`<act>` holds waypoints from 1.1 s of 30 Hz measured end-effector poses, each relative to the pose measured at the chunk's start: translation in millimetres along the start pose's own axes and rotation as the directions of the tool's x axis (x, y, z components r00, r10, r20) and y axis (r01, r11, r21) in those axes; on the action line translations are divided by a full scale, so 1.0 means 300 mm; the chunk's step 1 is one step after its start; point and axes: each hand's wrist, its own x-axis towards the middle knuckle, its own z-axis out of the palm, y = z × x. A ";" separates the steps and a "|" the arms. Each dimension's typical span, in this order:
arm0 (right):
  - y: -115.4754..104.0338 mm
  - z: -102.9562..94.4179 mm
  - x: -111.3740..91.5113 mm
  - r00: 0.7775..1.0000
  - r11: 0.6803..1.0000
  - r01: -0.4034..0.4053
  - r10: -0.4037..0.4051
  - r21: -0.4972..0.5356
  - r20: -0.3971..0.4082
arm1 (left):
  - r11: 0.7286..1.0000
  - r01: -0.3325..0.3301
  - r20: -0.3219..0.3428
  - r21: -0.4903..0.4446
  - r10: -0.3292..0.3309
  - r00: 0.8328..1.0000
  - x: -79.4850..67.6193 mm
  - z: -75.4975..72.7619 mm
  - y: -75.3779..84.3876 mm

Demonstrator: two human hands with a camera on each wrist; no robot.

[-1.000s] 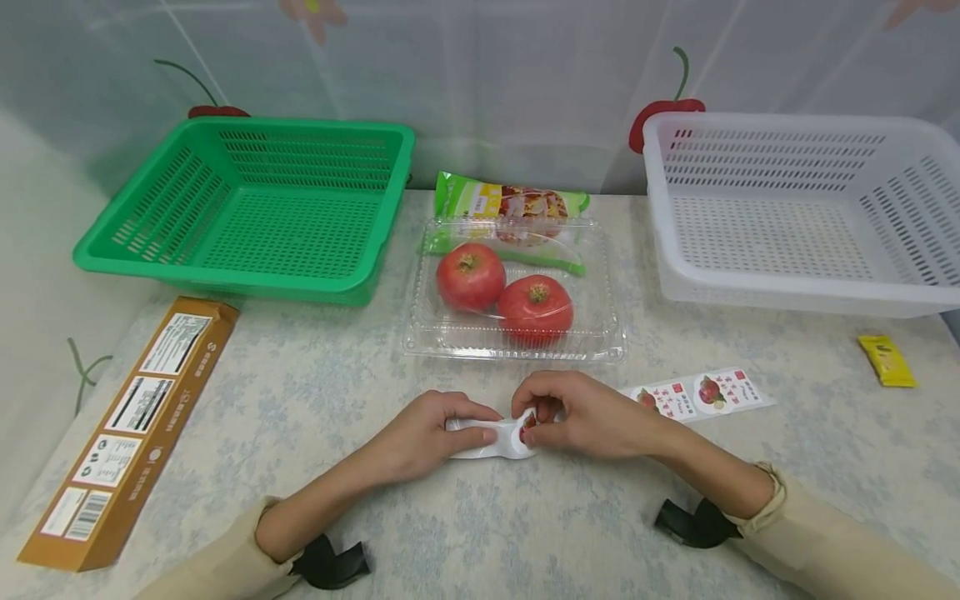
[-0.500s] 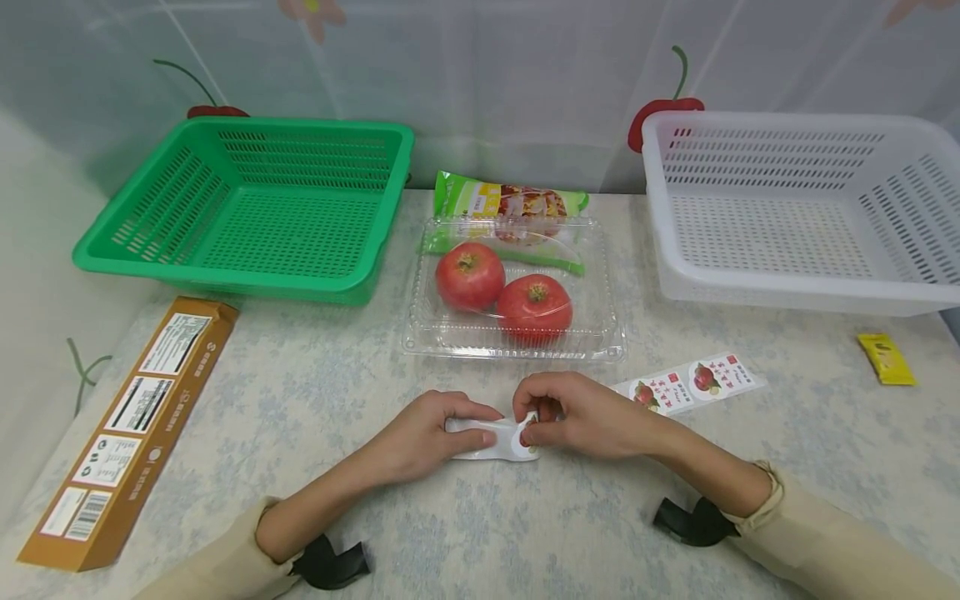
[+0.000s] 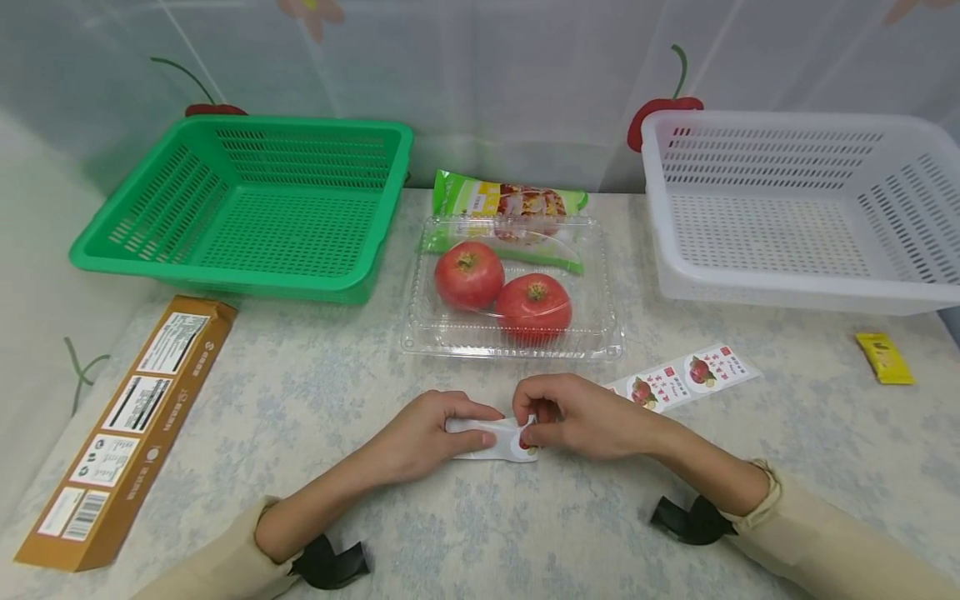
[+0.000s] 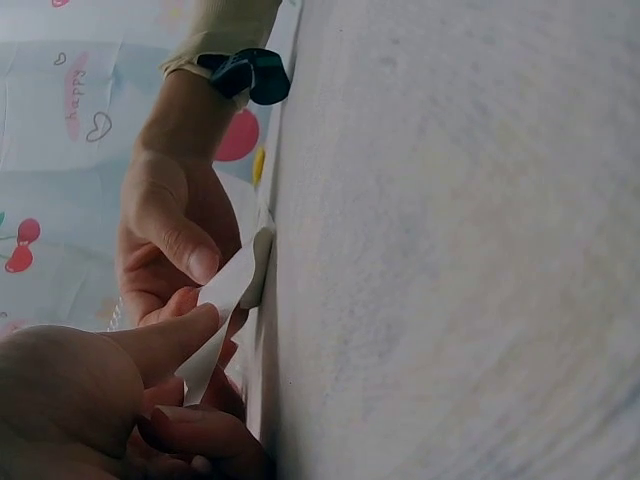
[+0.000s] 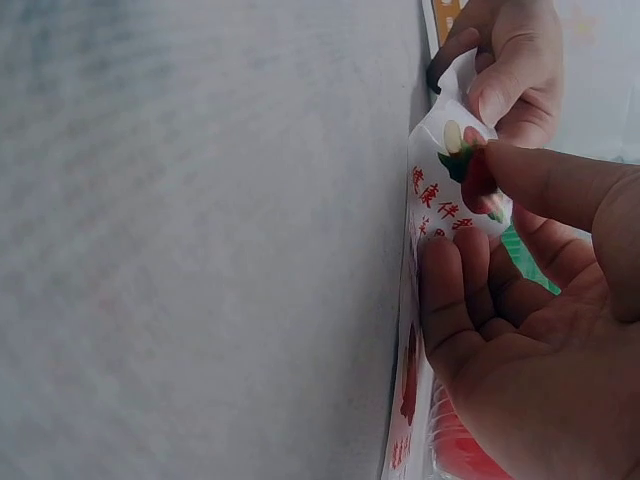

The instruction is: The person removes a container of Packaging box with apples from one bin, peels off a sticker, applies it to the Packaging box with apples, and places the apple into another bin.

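In the head view my left hand (image 3: 423, 433) pinches the bare white end of a sticker strip (image 3: 504, 450) between thumb and fingers. My right hand (image 3: 588, 417) pinches the same strip a little further right, its thumb over a sticker printed with red fruit. From behind that hand the strip's printed tail (image 3: 701, 373) runs right across the table. In the right wrist view the thumb presses on the fruit sticker (image 5: 462, 170), and the other fingers curl behind the strip. The left wrist view shows the white backing (image 4: 232, 280) bent between both hands.
Beyond the hands, a clear plastic box (image 3: 596, 325) holds two red tomato-like fruits (image 3: 468, 277) and a green food packet (image 3: 521, 204). A green basket (image 3: 225, 282) and a white basket (image 3: 810, 290) flank it. A brown carton (image 3: 142, 442) lies left, a yellow sachet (image 3: 885, 358) right.
The strip's printed tail has slid leftward and slightly away from me. Less of the sticker under the right thumb shows, and its end lies flatter. Both hands stay almost in place.
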 end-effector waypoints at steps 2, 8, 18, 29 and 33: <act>0.000 -0.001 -0.001 1.000 1.000 0.005 -0.005 -0.004 -0.001 | 1.000 0.001 0.000 0.001 -0.001 1.000 0.000 0.000 0.001; 0.002 -0.001 -0.002 1.000 1.000 0.024 -0.024 0.001 -0.009 | 1.000 0.008 -0.003 0.004 -0.008 1.000 -0.001 -0.001 0.002; 0.011 -0.002 -0.007 0.999 0.999 0.039 -0.040 -0.008 -0.029 | 1.000 0.010 0.000 -0.006 -0.010 1.000 -0.002 -0.002 -0.003; 0.008 -0.006 -0.011 0.998 0.999 0.032 -0.032 0.012 -0.046 | 1.000 0.021 0.005 0.009 -0.021 1.000 0.002 0.000 -0.002; 0.004 -0.008 -0.010 0.998 1.000 0.027 -0.028 -0.004 -0.052 | 0.999 0.022 0.008 0.023 -0.022 1.000 0.003 -0.002 0.001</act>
